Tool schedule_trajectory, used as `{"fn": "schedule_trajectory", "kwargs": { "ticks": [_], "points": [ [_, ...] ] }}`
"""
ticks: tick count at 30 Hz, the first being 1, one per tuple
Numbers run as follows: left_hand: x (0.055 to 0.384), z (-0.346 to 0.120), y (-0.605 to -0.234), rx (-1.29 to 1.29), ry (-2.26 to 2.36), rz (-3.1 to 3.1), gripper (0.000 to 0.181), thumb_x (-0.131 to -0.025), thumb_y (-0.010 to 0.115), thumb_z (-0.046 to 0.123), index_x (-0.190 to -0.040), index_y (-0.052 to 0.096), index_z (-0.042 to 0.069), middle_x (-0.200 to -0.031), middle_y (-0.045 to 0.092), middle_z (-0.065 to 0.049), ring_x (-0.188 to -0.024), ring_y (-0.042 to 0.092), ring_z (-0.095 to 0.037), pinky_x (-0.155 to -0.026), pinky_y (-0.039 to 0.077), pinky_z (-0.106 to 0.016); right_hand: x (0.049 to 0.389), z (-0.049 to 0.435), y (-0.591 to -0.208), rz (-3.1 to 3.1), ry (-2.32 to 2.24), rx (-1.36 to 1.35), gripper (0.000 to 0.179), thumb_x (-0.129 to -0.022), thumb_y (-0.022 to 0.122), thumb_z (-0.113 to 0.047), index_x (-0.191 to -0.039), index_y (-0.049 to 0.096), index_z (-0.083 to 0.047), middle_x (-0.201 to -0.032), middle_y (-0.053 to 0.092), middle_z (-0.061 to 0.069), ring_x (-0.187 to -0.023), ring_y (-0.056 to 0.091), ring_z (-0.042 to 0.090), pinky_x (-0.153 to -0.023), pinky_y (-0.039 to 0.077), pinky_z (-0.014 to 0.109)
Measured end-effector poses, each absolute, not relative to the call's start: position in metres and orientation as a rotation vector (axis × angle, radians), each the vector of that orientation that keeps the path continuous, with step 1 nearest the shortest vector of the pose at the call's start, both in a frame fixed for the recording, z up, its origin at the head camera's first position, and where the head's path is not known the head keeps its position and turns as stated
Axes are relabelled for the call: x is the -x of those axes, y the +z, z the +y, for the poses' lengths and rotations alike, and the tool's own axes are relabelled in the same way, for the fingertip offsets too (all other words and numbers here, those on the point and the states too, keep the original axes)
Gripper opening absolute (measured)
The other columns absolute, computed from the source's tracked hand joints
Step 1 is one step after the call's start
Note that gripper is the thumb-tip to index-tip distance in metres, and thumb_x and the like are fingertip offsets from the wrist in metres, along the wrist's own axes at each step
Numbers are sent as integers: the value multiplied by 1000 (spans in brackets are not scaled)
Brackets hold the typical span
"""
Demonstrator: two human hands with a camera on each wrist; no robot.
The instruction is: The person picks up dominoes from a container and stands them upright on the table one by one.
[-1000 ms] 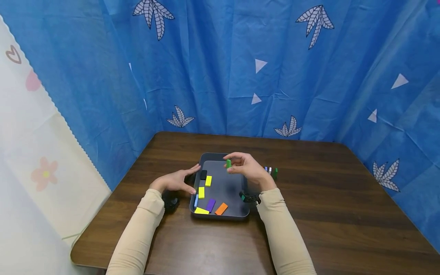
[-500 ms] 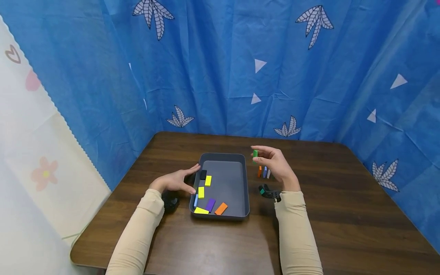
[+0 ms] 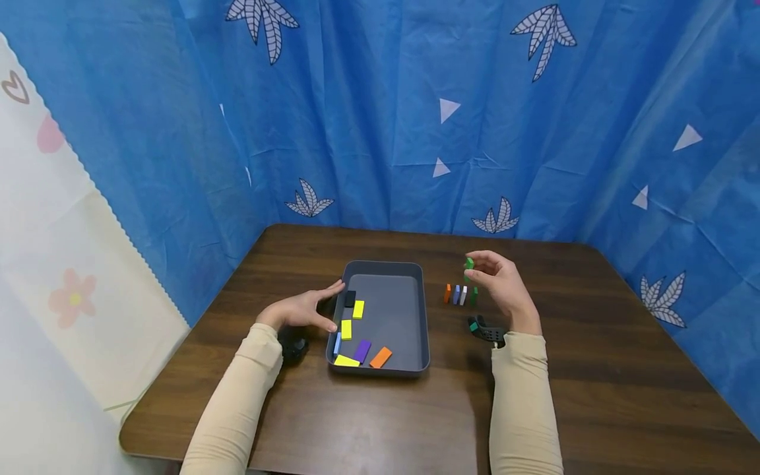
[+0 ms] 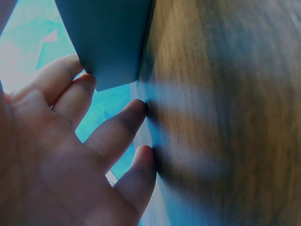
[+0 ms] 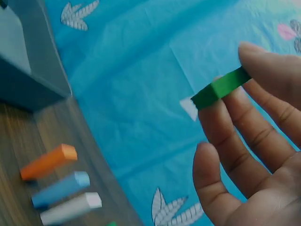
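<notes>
My right hand [image 3: 501,282] pinches a small green domino block [image 5: 221,89] between thumb and fingertips, raised over the right part of the table. Below it, a short row of dominoes stands on edge: an orange one [image 3: 448,293], a blue one [image 3: 456,295], a white one [image 3: 464,295] and a dark green one [image 3: 474,296]. My left hand [image 3: 301,310] is at the left side of a dark grey tray [image 3: 394,303], thumb and fingers spread along its rim. In the left wrist view, its fingertips [image 4: 84,77] meet the tray's outer wall.
Inside the tray lie several dominoes, among them a black one [image 3: 350,299], a purple one [image 3: 362,351], an orange one [image 3: 381,357] and yellow ones along the left and front. The brown wooden table [image 3: 594,343] ends at a blue curtain [image 3: 380,132] behind.
My right hand has moved right with the green domino, from above the tray to above the standing row. My left hand has stayed at the tray's side.
</notes>
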State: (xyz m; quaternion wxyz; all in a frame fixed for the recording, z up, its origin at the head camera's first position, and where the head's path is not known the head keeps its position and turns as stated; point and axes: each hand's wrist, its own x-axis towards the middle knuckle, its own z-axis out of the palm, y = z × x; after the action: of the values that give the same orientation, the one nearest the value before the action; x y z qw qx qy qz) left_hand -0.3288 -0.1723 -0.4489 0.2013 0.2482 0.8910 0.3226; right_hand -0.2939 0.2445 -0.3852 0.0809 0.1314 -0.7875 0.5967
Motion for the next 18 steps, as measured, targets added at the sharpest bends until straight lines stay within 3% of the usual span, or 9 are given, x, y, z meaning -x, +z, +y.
{"fn": "schedule_trajectory", "kwargs": {
  "ticks": [4,12,18],
  "points": [
    [329,-173,-450,-702,884,2492,101,-64,73,49,-143,11,32,-149,3,12,-136,14,-23,-105,20,-53,292,255,-392,-2386,1709,-324,36,-80,65,-21,-112,56,-8,-100,59,9,-84,56,11,-73,50,27],
    [328,-173,-449,-679,902,2471,101,-64,73,48,-142,11,33,-150,3,11,-136,13,-24,-105,19,-55,294,268,-404,-2431,1603,-192,31,-81,65,-18,-108,55,-9,-103,58,10,-85,55,12,-75,51,30],
    [327,-174,-447,-702,900,2475,101,-66,73,47,-143,11,30,-150,3,9,-137,12,-26,-105,19,-55,296,278,-417,-2445,1580,-111,32,-80,66,-17,-108,54,-6,-98,59,6,-83,56,7,-71,50,21]
  ]
}}
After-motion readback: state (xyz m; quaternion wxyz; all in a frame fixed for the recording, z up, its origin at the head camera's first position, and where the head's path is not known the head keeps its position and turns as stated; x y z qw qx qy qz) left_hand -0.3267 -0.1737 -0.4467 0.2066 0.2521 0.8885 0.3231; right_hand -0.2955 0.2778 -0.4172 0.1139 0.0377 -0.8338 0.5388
